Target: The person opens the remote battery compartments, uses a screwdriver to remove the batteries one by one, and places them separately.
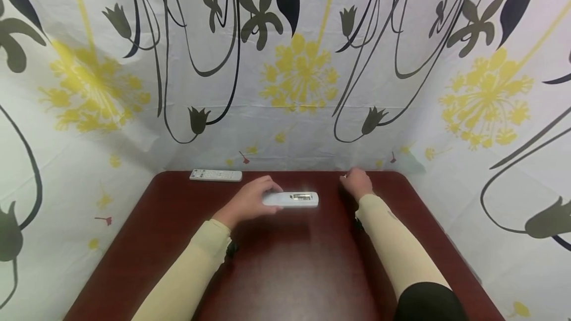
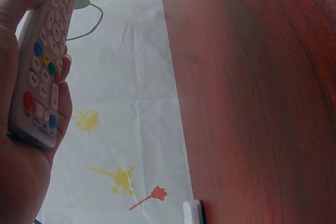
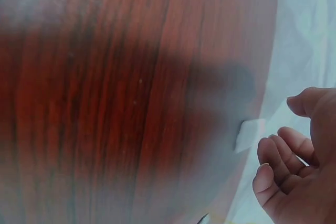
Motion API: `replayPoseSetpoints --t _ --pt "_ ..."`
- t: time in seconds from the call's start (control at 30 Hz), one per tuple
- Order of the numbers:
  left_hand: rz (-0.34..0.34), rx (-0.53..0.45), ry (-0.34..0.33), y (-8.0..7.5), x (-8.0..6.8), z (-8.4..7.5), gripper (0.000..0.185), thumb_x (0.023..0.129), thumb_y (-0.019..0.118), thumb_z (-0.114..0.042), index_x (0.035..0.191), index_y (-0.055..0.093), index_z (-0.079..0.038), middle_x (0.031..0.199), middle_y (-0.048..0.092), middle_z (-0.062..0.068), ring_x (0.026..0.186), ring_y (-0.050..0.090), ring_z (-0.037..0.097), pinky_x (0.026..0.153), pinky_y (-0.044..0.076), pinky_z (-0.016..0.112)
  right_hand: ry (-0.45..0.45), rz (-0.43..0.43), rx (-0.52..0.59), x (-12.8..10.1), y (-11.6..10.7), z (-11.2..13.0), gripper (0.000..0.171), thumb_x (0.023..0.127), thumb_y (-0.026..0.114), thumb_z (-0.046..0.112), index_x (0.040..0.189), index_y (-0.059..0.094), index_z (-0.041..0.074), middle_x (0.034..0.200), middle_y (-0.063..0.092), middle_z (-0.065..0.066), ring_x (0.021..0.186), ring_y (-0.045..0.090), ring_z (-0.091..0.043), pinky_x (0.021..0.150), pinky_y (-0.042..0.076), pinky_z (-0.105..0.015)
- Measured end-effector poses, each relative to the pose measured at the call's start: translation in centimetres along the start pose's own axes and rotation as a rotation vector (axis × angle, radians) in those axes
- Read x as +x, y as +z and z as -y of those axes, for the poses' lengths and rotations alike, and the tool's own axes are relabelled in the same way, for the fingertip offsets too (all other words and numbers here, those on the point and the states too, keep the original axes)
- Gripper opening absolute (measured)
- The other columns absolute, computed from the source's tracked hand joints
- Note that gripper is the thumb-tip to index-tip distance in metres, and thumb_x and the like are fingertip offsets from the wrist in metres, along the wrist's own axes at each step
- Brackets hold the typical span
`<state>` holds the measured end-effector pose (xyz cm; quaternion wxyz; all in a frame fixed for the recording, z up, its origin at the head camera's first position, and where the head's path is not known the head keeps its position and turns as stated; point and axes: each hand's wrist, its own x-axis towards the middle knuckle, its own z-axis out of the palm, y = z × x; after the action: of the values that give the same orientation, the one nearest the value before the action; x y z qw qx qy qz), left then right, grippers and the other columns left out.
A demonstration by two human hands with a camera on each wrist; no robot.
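Observation:
My left hand (image 1: 250,201) grips a white remote control (image 1: 285,199) above the table. Its back faces up in the head view, with an uncovered battery compartment (image 1: 302,196) that shows something shiny inside. The left wrist view shows its button side (image 2: 47,61), thumb along one edge and fingers wrapped behind. Over at the table's far right, my right hand (image 1: 358,182) hovers by the far edge. A small white piece (image 3: 249,135), shaped like a battery cover, lies on the table edge just beyond its fingertips. Thumb and loosely bent fingers (image 3: 273,156) stand apart, with nothing between them.
A second white remote (image 1: 216,176) lies buttons up along the far left edge of the dark red wooden table (image 1: 276,271). Patterned cloth walls (image 1: 285,137) rise right behind the table and along both sides.

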<state>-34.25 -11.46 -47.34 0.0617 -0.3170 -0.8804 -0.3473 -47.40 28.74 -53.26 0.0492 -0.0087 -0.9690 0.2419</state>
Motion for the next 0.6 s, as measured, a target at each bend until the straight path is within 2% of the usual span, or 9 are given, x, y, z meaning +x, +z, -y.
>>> replayPoseSetpoints --t 0.1,0.2,0.3,0.37,0.6 --pt "0.001 -0.004 -0.007 0.0 -0.1 -0.1 0.037 0.089 0.095 -0.036 0.120 0.077 -0.026 0.112 0.064 -0.015 0.097 0.062 0.010 0.085 0.056 0.034 -0.054 -0.002 0.041 -0.5 0.0 0.4 0.051 0.105 0.066 0.027 0.064 0.039 0.013 0.061 0.029 0.002 0.057 0.032 -0.021 0.060 0.038 -0.043" --pt "0.001 0.003 -0.009 0.0 -0.1 -0.1 0.037 0.089 0.095 -0.036 0.120 0.077 -0.026 0.112 0.064 -0.015 0.097 0.062 0.010 0.086 0.056 0.034 -0.096 -0.005 0.090 -1.3 -0.3 0.9 0.041 0.105 0.069 0.027 0.073 0.052 0.010 0.066 0.043 -0.001 0.062 0.043 -0.022 0.066 0.043 -0.043" --pt "-0.001 0.008 -0.006 0.0 -0.2 0.0 0.038 0.088 0.095 -0.036 0.120 0.077 -0.026 0.112 0.064 -0.014 0.097 0.062 0.010 0.086 0.056 0.033 -0.115 0.005 0.116 -2.3 -0.7 1.6 0.029 0.106 0.070 0.029 0.090 0.064 0.005 0.080 0.062 -0.008 0.074 0.057 -0.027 0.073 0.050 -0.046" --pt "-0.004 0.010 -0.001 0.0 -0.3 0.0 0.038 0.088 0.095 -0.036 0.120 0.077 -0.025 0.112 0.064 -0.014 0.097 0.062 0.010 0.086 0.056 0.033 -0.126 0.014 0.123 -3.0 -1.1 2.2 0.027 0.107 0.070 0.029 0.098 0.068 0.003 0.089 0.068 -0.012 0.080 0.061 -0.030 0.076 0.052 -0.048" --pt "-0.012 0.000 -0.006 -0.1 -0.5 0.1 0.037 0.089 0.095 -0.036 0.119 0.077 -0.026 0.112 0.064 -0.015 0.096 0.062 0.010 0.086 0.056 0.034 -0.195 0.009 0.138 -4.9 -2.1 3.6 0.025 0.108 0.071 0.029 0.101 0.073 0.005 0.093 0.071 -0.010 0.083 0.062 -0.029 0.079 0.053 -0.047"
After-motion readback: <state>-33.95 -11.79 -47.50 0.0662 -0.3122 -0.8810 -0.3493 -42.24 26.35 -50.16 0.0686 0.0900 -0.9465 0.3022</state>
